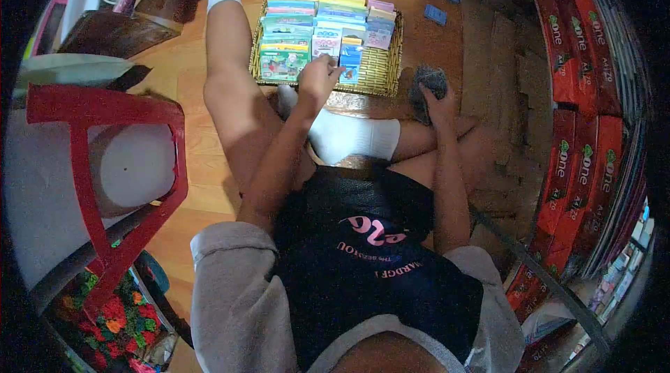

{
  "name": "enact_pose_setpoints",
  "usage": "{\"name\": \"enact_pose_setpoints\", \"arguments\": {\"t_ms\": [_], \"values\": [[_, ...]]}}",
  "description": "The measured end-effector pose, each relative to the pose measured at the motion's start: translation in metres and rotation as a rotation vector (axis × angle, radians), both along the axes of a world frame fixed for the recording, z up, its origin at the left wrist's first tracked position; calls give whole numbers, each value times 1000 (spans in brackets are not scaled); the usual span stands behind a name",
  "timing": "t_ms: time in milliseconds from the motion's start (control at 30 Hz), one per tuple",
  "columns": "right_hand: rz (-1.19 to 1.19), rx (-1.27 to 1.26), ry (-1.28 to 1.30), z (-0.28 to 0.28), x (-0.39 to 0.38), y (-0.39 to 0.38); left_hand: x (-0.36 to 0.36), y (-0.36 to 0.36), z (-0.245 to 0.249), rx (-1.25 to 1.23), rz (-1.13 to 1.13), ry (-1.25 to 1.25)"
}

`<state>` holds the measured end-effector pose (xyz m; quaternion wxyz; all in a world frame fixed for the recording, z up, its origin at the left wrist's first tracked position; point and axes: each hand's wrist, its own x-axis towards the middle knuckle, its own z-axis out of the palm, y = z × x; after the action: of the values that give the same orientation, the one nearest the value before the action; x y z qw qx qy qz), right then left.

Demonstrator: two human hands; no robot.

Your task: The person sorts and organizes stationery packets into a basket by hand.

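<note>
In the head view, a woven basket [391, 83] stands on the floor, holding several rows of upright, colourful flat packets. My left hand [319, 81] reaches over its front part, fingers bent together beside a blue packet [351, 62] and a white-and-pink one [326, 41]. Whatever lies between those fingertips is too small to make out. Green packets [285, 62] fill the basket's left side. To the right of the basket, my right hand [440, 102] is closed on a dark grey flat packet [431, 80], whose print is lost in shadow.
Several small blue and grey packets [435, 14] lie on the floor at the back right. Red boxes [558, 163] are stacked along the right side. At left stand a red-framed chair [84, 184] and red-and-green decorations [112, 324]. My legs [234, 94] surround the basket's near side.
</note>
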<state>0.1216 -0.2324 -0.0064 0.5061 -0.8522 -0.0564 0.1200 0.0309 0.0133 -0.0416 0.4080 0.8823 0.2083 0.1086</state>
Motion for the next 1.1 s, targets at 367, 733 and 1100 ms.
{"name": "enact_pose_setpoints", "arguments": {"t_ms": [367, 733, 1100], "values": [[17, 16, -19, -14, 1, -4, 12, -1, 19, 145, -102, 367], [41, -92, -9, -9, 0, -3, 15, -2, 4, 247, -17, -6], [52, -31, 24, -7, -1, -4, 11, -2, 13, 99, -14, 113]]}}
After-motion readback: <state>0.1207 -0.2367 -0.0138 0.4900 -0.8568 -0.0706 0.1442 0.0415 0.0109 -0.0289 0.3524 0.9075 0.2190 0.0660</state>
